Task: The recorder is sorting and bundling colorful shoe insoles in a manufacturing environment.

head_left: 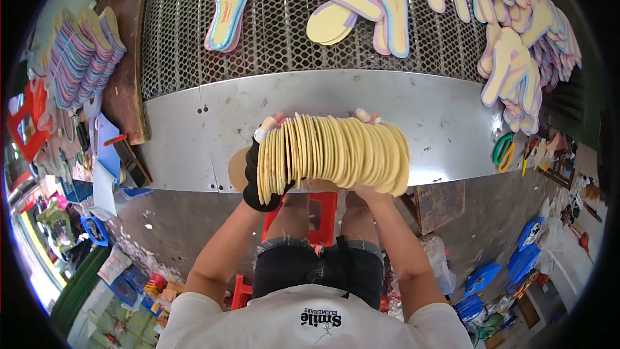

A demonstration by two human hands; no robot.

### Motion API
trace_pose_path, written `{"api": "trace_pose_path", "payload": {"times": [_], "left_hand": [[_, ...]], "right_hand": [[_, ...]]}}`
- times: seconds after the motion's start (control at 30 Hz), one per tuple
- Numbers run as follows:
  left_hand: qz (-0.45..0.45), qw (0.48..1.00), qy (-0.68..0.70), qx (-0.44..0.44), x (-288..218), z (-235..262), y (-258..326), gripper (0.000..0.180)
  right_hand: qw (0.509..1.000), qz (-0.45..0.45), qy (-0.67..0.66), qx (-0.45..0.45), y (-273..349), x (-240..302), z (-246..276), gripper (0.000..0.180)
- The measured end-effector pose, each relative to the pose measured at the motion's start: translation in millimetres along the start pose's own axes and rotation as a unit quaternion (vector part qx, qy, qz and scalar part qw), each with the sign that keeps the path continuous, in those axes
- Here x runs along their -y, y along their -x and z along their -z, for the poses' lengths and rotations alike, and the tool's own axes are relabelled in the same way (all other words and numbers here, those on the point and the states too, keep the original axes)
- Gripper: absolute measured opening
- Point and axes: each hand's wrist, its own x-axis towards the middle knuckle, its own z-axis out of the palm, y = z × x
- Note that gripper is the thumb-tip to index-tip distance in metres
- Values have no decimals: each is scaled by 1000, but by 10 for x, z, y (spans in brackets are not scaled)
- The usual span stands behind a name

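Observation:
A long row of cream-yellow insoles (332,155), packed face to face and standing on edge, is held between my two hands over the metal table edge (439,116). My left hand (252,178), in a black glove with pale-covered fingertips, closes round the left end. At the right end my right hand (369,195) grips from below, its fingertips showing at the far side. Most of both palms is hidden by the row. Behind the gloved hand a round tan piece (238,169) partly shows.
Insoles with blue edges (227,11) and crossed yellow insoles (342,10) lie on the mesh conveyor (278,32). Heaped insoles (516,64) cover the right corner; stacked ones (84,58) stand left. Green-and-orange scissors (503,152) lie at the right edge. Below is a red stool (323,210).

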Motion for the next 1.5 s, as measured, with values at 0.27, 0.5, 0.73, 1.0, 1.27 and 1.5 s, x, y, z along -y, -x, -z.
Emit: {"api": "trace_pose_path", "payload": {"times": [0.27, 0.5, 0.73, 1.0, 1.27, 1.5], "left_hand": [[240, 968, 72, -22, 80, -155, 136, 64], [236, 958, 67, -146, 427, -410, 163, 55], [161, 975, -47, -148, 489, -200, 134, 41], [164, 970, -104, -147, 977, 393, 261, 37], [326, 930, 134, -105, -424, -400, -157, 21], [339, 751, 564, -46, -2217, -1325, -519, 39]], "right_hand": [[948, -86, 262, 157, -199, 210, 481, 91], [966, -88, 236, 53, -230, -16, 518, 96], [973, -133, 186, -16, -262, -53, 1095, 68], [965, -222, 112, -77, -336, -658, 2611, 35], [897, -280, 214, -268, -53, -1424, 4820, 21], [957, -273, 4, -103, -153, -929, 4054, 13]]}}
